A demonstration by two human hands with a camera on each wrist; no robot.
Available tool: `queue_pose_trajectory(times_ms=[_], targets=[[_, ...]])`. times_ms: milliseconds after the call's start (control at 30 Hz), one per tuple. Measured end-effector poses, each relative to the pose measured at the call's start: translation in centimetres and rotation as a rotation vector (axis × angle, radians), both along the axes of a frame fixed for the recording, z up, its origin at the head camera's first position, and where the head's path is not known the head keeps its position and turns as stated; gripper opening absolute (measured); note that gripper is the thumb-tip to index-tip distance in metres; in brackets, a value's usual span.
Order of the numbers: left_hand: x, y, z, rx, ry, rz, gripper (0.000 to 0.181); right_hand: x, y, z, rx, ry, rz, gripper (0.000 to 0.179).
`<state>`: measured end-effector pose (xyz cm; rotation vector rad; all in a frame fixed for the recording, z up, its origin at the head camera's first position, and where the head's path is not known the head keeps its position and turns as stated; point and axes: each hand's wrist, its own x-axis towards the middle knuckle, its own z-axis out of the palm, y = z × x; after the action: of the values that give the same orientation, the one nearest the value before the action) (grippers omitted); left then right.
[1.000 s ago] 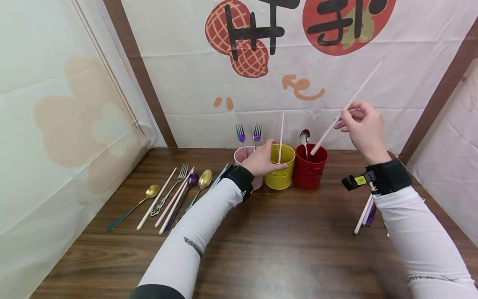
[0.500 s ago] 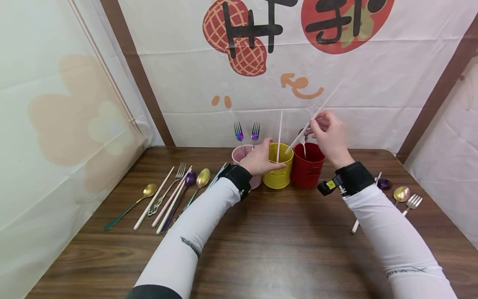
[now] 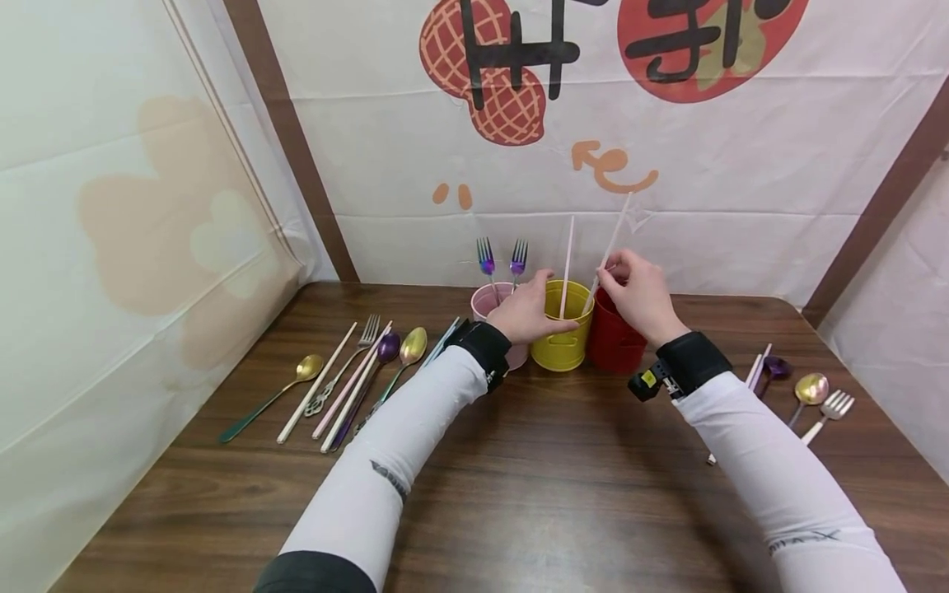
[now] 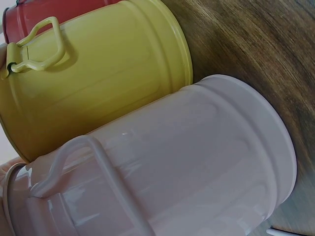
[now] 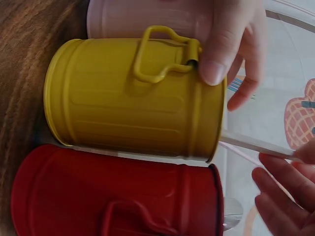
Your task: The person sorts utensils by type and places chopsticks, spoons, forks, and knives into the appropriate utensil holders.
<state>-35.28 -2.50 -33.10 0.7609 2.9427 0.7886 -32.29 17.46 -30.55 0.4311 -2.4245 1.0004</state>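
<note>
My right hand [image 3: 639, 295] pinches a white chopstick [image 3: 614, 232] between thumb and fingers. The chopstick stands nearly upright, its lower end inside the yellow bucket [image 3: 561, 350]. My left hand [image 3: 528, 313] holds the yellow bucket at its rim, thumb along the front, as the right wrist view shows at the left thumb [image 5: 215, 69]. A pink chopstick [image 3: 567, 268] leans in that same bucket. Left of it, partly behind my left hand, is a pink bucket [image 4: 162, 167] with two rainbow forks [image 3: 519, 259]. On the right, a red bucket [image 3: 617, 342] holds a spoon [image 5: 232, 214].
Cutlery lies at the left: a gold spoon [image 3: 307, 368], a fork [image 3: 369, 331], a purple spoon [image 3: 388, 347] and several chopsticks [image 3: 317, 383]. At the right are a gold spoon [image 3: 811, 389], a white-handled fork [image 3: 838, 405] and a purple spoon [image 3: 776, 368]. Fabric walls enclose the table [image 3: 519, 502].
My right hand has moved left and down from over the red bucket, bringing the white chopstick into the yellow bucket and tilting it more upright. The left hand stays at the yellow rim.
</note>
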Motion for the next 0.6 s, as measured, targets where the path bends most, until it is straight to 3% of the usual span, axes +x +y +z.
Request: queue_pose_trajectory(times_ms=[267,400,600], targets=[[0.1,0.2,0.0,0.003,0.002,0.008,0.095,-0.2,0.2,-0.9,0.173,-0.075,-0.041,0.021],[0.1,0.2,-0.1,0.019,-0.004,0.004,0.095,-0.2,0.3,-1.3,0.173,-0.124,-0.043,0.024],[-0.1,0.2,-0.3,0.018,0.007,0.011,0.096,0.1,0.6,-1.1,0.14,-0.119,-0.036,0.024]])
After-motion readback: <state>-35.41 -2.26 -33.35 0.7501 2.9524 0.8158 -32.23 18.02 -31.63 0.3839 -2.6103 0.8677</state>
